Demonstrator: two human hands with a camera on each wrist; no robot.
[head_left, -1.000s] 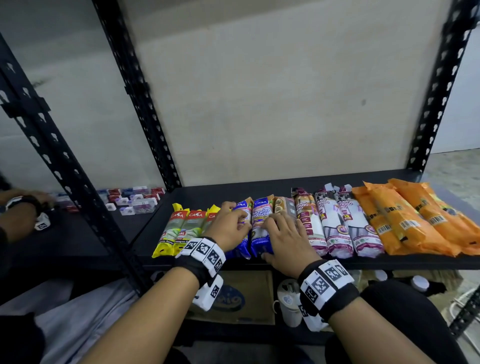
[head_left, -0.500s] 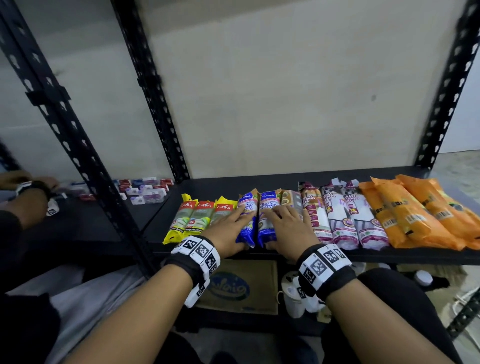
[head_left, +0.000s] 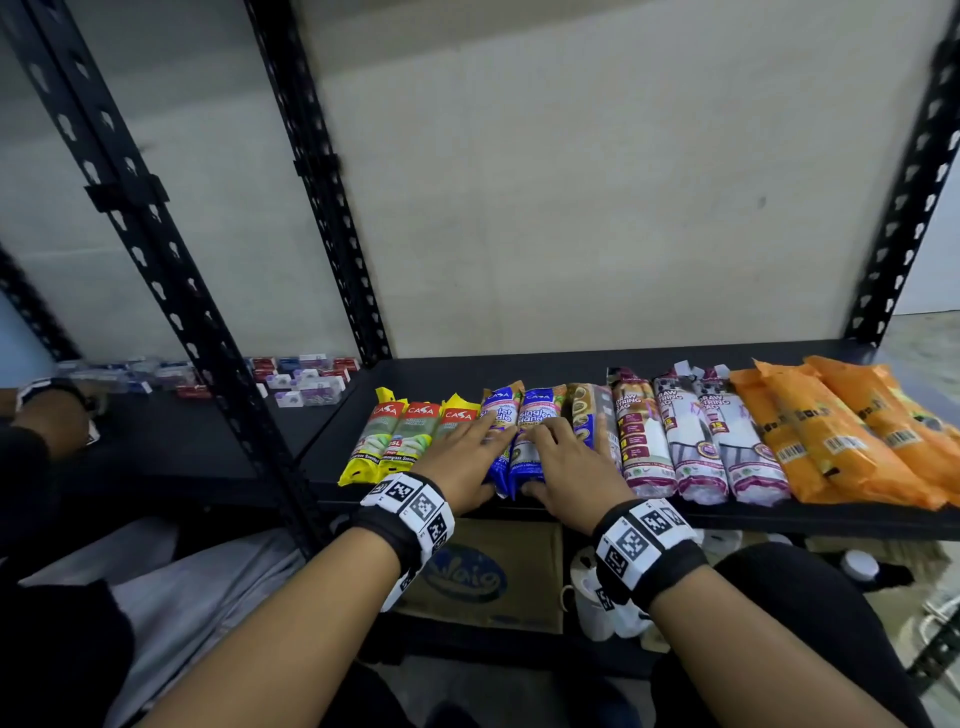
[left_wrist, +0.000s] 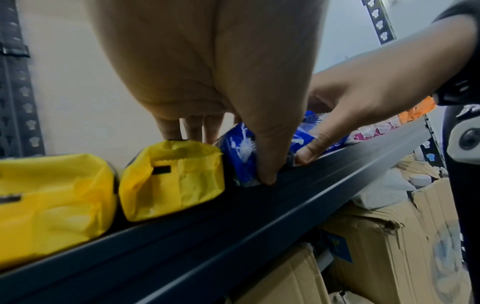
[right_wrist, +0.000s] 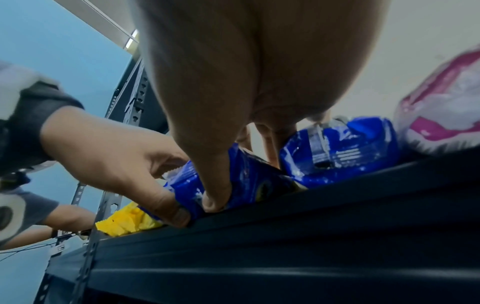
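Observation:
A row of bagged rolls lies across the black shelf (head_left: 467, 371). From the left come yellow packs (head_left: 395, 436), two blue packs, a brown and blue pack (head_left: 587, 410), purple and white packs (head_left: 691, 441) and orange packs (head_left: 831, 431). My left hand (head_left: 483, 457) lies along the first blue pack (head_left: 500, 408), fingers straight on top, thumb hooked round its front end (left_wrist: 241, 148). My right hand (head_left: 556, 462) covers the second blue pack (head_left: 540, 410), fingers spread towards the brown pack. Its thumb digs into that pack's front end (right_wrist: 259, 176).
Black slotted posts (head_left: 171, 291) stand at the left and a back post (head_left: 893, 218) at the right. Another person's hand (head_left: 47, 415) works among small boxes (head_left: 306, 384) on the neighbouring shelf. Below are a cardboard box (head_left: 493, 571) and a white jug (head_left: 592, 597).
My left hand's fingers have gone from curled over the pack tops to lying straight along the blue pack. My right hand stays on the second blue pack. The view has shifted slightly.

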